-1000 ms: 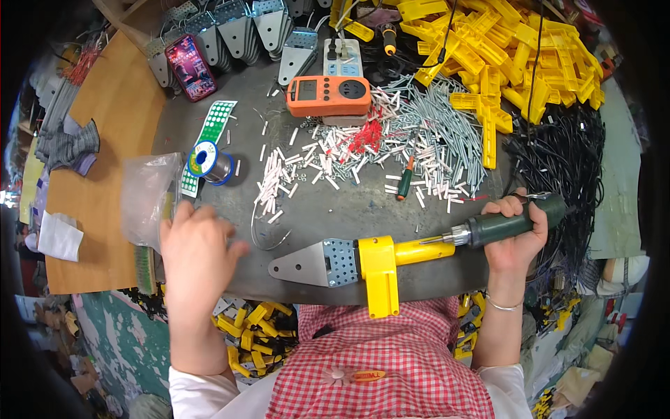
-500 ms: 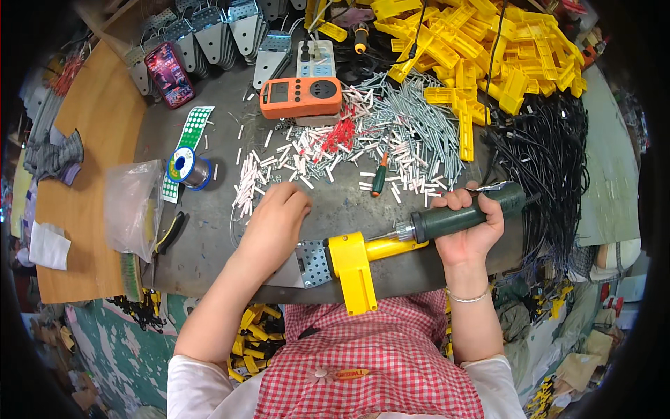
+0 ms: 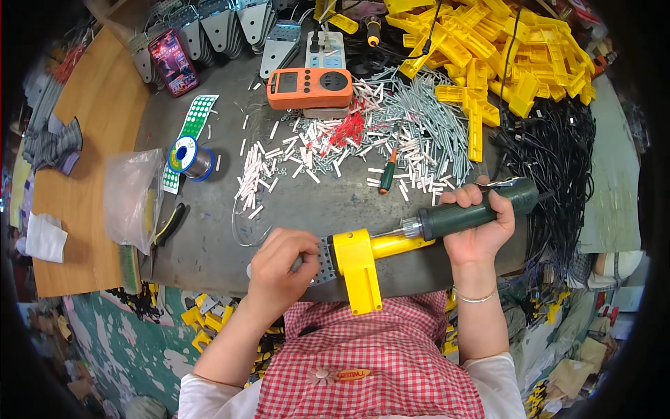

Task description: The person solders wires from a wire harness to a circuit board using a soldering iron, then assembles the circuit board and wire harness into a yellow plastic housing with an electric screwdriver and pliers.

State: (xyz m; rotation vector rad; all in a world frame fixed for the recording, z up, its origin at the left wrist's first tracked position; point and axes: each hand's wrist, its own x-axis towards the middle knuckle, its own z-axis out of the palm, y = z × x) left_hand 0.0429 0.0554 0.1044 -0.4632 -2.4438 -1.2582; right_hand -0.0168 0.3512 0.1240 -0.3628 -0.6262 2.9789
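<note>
My right hand (image 3: 480,234) is wrapped around a dark green electric screwdriver (image 3: 453,218). Its thin bit runs left to a yellow plastic housing (image 3: 361,276) with a tubular handle, lying at the table's front edge. A perforated metal plate (image 3: 324,267) joins the housing's left side. Over that plate my left hand (image 3: 283,269) is closed, thumb and fingers curled together; whatever they pinch is hidden. Behind the housing are a small green-handled screwdriver (image 3: 388,174), a heap of long screws (image 3: 433,133) and many short white sleeves (image 3: 255,178).
An orange meter (image 3: 309,89) stands behind the screws. Yellow housings (image 3: 488,49) are heaped at the back right, above black cables (image 3: 551,153). On the left are a solder spool (image 3: 192,159), cutters (image 3: 169,225), a plastic bag (image 3: 131,202) and a phone (image 3: 174,63).
My left hand has come back from beside the white sleeves to the perforated plate, toward me. My right hand keeps its hold on the electric screwdriver, with the view shifted slightly.
</note>
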